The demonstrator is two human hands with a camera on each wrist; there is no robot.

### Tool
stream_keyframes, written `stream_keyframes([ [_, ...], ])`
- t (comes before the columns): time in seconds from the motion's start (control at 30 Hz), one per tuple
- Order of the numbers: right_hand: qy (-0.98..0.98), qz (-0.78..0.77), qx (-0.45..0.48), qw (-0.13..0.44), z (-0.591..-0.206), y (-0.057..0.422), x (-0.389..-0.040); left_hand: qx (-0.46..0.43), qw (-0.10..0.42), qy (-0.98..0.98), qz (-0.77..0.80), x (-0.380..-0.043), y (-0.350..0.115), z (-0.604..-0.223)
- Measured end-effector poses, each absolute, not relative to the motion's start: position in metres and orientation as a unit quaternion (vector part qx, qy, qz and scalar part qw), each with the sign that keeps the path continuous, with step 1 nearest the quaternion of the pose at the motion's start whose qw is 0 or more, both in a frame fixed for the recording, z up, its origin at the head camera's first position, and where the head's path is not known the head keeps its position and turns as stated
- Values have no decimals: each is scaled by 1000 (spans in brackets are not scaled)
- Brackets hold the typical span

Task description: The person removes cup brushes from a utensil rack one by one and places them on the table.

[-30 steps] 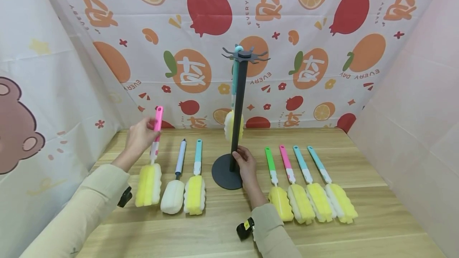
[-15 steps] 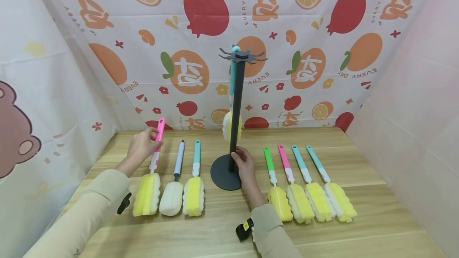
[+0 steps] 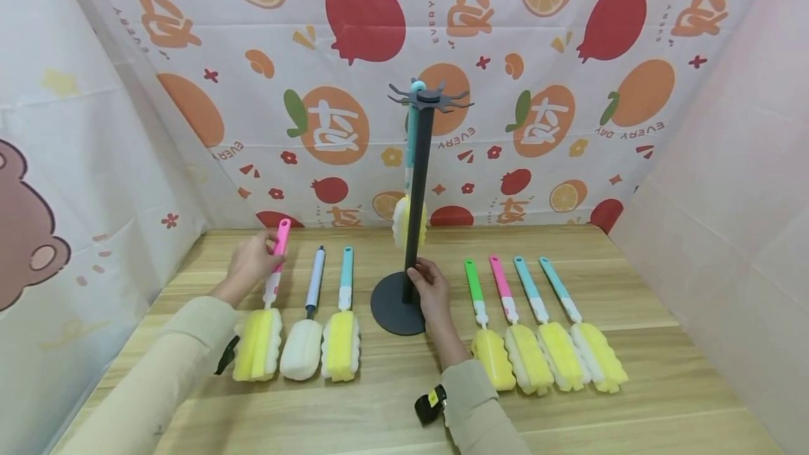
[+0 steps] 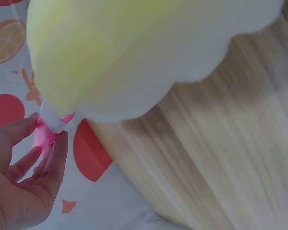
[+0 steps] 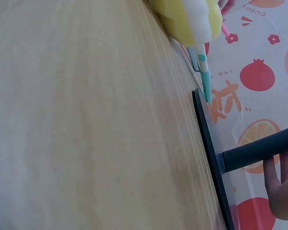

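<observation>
My left hand [image 3: 251, 262] pinches the pink handle of a yellow-and-white sponge bottle brush [image 3: 258, 346] at the left of the table. The handle slants up past the fingertips, with the sponge head toward me. In the left wrist view, thumb and fingers [image 4: 57, 153] meet round the pink handle behind the large sponge head [image 4: 110, 62]. My right hand [image 3: 432, 293] holds the black post of a hook stand [image 3: 420, 181] low down, just above its round base. From a hook at the top hangs a turquoise-handled bottle brush [image 3: 401, 223], partly hidden behind the post.
Beside the pink brush lie a white sponge brush [image 3: 302, 350] with a lilac handle and a turquoise-handled brush [image 3: 341, 346]. Right of the stand, several brushes lie in a row, starting with a green-handled one [image 3: 493, 357]. A fruit-print cloth [image 3: 354, 12] hangs behind the wooden table [image 3: 354, 420].
My left hand has lowered the pink brush, whose handle end and sponge head now sit lower in the head view. The right hand stays on the post.
</observation>
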State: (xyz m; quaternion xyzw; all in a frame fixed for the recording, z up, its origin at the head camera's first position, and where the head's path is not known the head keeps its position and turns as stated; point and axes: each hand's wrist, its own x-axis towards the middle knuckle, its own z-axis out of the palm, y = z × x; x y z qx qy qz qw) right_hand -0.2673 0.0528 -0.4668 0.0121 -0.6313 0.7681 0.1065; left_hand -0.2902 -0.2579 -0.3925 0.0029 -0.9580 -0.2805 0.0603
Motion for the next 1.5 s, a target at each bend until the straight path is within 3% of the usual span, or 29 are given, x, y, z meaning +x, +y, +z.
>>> stream_keyframes([
  [0.57,-624,775,7,96,-468,54,-267,-31,-26,-971,-234,-297,-241,-412],
  [0.97,-643,760,17,98,-444,54,-251,-48,-14,-981,-187,-303,-239,-420],
  [1.5,-641,762,19,93,-440,55,-249,-40,-40,-983,-172,-304,-236,-422],
])
